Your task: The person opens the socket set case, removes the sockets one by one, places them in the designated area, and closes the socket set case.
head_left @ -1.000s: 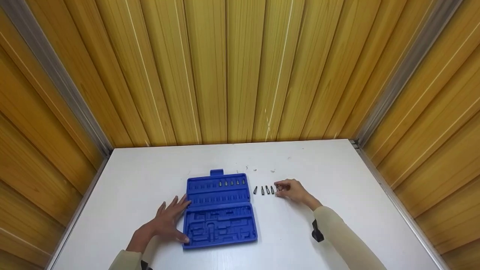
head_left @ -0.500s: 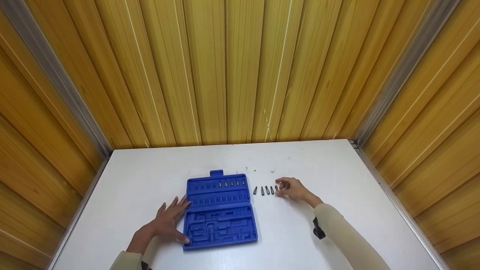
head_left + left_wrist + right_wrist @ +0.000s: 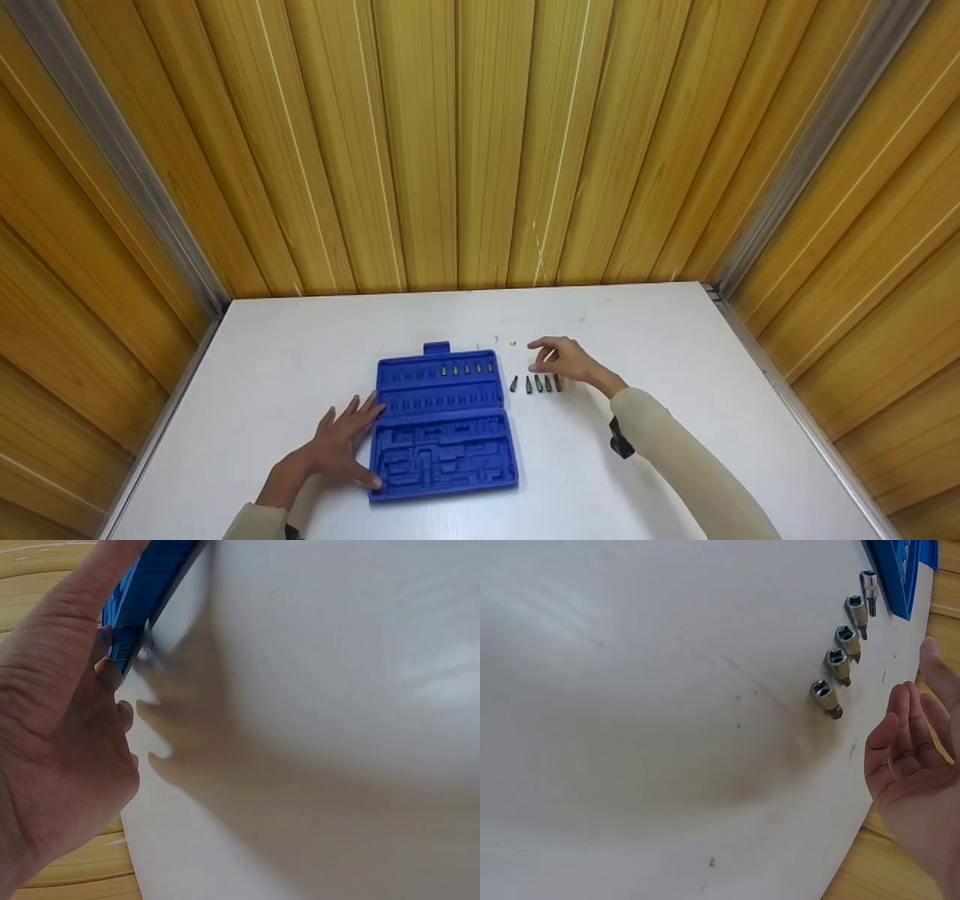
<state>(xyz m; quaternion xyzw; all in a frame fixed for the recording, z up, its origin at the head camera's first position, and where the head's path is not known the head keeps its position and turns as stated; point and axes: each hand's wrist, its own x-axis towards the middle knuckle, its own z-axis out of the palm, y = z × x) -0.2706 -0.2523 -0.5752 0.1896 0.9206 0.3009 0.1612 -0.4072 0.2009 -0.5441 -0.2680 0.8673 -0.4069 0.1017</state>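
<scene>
An unfolded blue plastic socket case (image 3: 442,439) lies on the white table, with several small bit sockets (image 3: 466,368) seated in its upper row. My left hand (image 3: 337,450) rests against the case's left edge, fingers spread, thumb at the lower corner; the left wrist view shows the hand (image 3: 67,712) beside the blue edge. Right of the case, several loose metal bit sockets (image 3: 538,384) lie in a row. Just above that row hovers my right hand (image 3: 564,360), thumb and fingers apart. In the right wrist view nothing shows between the fingers of this hand (image 3: 915,765), near the sockets (image 3: 837,666).
Yellow wood-patterned panels (image 3: 487,150) stand behind and on both sides of the white table (image 3: 300,352). The case's latch tab (image 3: 436,348) points toward the back panel. Small dark marks dot the tabletop behind the sockets.
My right hand has let go of the rightmost bit socket, leaving it in the row, and has lifted back and to the left. The left hand stays on the case.
</scene>
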